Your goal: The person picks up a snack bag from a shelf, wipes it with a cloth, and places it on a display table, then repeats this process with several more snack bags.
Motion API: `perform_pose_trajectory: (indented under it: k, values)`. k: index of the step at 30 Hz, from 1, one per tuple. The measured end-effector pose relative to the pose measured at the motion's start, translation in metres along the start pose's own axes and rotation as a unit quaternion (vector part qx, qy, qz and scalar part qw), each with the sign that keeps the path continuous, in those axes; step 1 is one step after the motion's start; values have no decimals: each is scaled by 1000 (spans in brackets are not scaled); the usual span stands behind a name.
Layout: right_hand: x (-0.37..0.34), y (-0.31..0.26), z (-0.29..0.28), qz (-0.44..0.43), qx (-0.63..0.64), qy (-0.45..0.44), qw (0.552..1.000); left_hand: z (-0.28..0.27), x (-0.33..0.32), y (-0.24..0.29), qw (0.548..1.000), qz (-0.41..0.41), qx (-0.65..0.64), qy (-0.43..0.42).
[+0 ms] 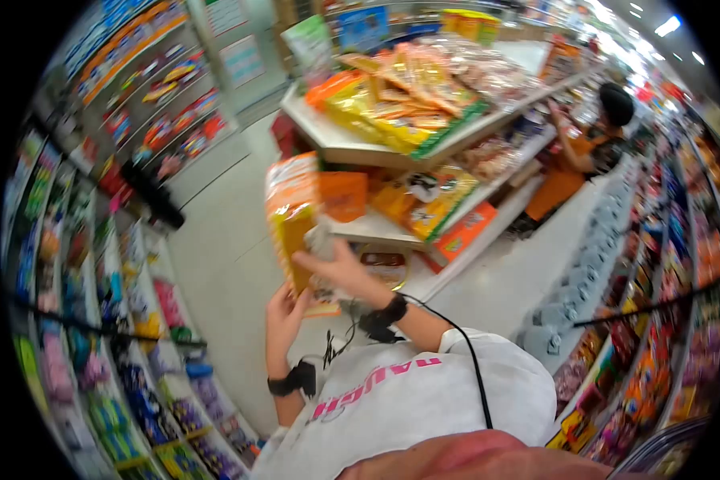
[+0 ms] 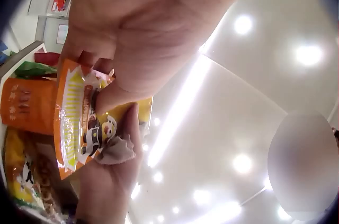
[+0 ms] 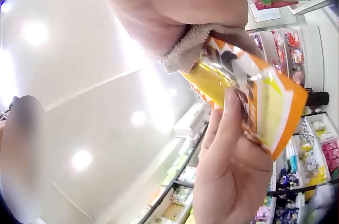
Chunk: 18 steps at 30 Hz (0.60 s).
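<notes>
An orange, white and yellow snack bag (image 1: 293, 196) stands upright in front of me in the head view. My left hand (image 1: 283, 318) grips it near its lower end, thumb across the printed face in the left wrist view. At the bag's side, my right hand (image 1: 346, 270) holds a crumpled greyish cloth (image 3: 183, 54) against the packaging. The same cloth (image 2: 117, 151) bunches beside the cartoon print in the left wrist view. Part of the right hand's fingers is hidden behind the cloth and bag.
A tiered white display stand (image 1: 328, 144) carries heaps of yellow and orange snack bags (image 1: 408, 96). Stocked shelves (image 1: 136, 344) curve along the left, others (image 1: 640, 360) along the right. A person in orange (image 1: 564, 180) crouches by the stand. A black cable (image 1: 472, 352) crosses my shirt.
</notes>
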State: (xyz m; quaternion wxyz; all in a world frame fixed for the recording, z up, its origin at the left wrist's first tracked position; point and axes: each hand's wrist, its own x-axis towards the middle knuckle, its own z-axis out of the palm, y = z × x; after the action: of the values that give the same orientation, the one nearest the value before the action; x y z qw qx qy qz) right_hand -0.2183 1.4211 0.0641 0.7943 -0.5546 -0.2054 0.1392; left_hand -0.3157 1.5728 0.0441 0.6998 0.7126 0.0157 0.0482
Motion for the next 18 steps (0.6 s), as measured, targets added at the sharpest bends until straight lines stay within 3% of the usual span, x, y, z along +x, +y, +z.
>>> perform_pose_trajectory:
  k: [1,2,4,8,11,14,16,18]
  values:
    - [12,6,-9,14,9,36,999,-3,10,6,1000,-3,1,-4]
    - [21,-14,-15,2,38,-4,999,-7,18,12,1000,-13,2,-18]
    - [37,-32,-29,-23,44,27,998,-11,43,21,997,-27,-4,-71]
    - [69,-57,-65,-79,184,192,961,-19,85,25,986,-54,57,-150]
    - [91,-59,-110,-114,203,263,936,-32,111,24,965,-72,155,-198]
    - [106,-65,-124,-168,205,368,891,-42,141,18,966,-36,188,-173]
    - [117,-59,-125,-195,199,431,858,-45,166,19,982,-24,117,-146]
    - [124,-41,-118,-198,60,452,868,-54,196,19,986,-14,74,-148]
